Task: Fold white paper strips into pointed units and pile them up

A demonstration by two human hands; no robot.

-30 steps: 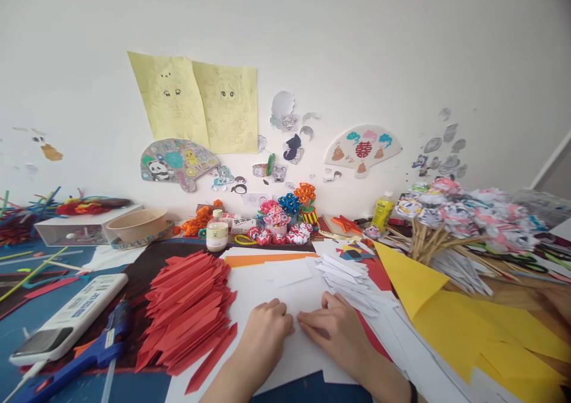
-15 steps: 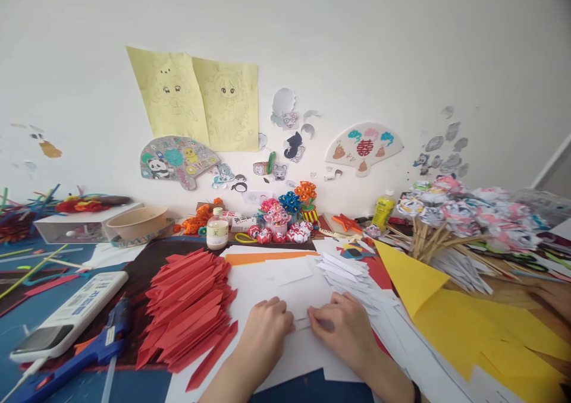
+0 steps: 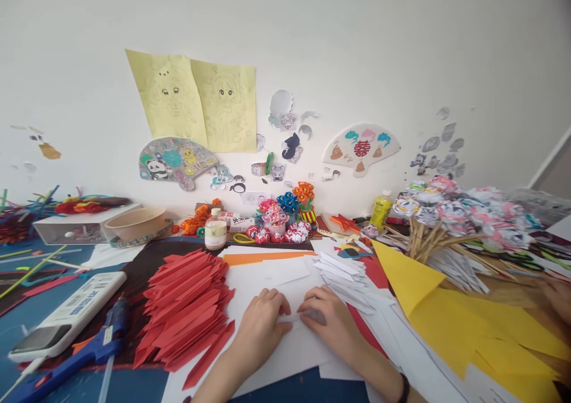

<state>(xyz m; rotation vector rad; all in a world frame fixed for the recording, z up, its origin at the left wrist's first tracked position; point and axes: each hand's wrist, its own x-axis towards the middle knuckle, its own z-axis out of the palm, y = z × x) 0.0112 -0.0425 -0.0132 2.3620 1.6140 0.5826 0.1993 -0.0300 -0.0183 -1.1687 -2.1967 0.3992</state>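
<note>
A small piece of white paper [image 3: 294,318] lies between my two hands, low over larger white sheets, its outline hard to tell against them. My left hand [image 3: 263,320] is curled around its left end, thumb and fingertips close together. From the right, my right hand [image 3: 328,320] pinches the other end with thumb and forefinger. Just beyond both hands rests a flat white slip [image 3: 288,270] on the white sheets [image 3: 250,281]. Folded red paper strips [image 3: 187,308] are piled left of my left hand. Folded white strips [image 3: 343,278] form a heap beyond my right hand.
A blue glue gun [image 3: 104,343] and a white power strip [image 3: 71,314] lie at left. Yellow paper [image 3: 464,326] spreads at right, near another person's hand [image 3: 555,299]. A small bottle [image 3: 216,229], paper flowers [image 3: 450,210] and a bowl [image 3: 136,223] stand along the back.
Both hands have shifted slightly away from me. The left hand has turned, so its thumb now shows, and the right fingers have moved along the paper. The view has drifted a little.
</note>
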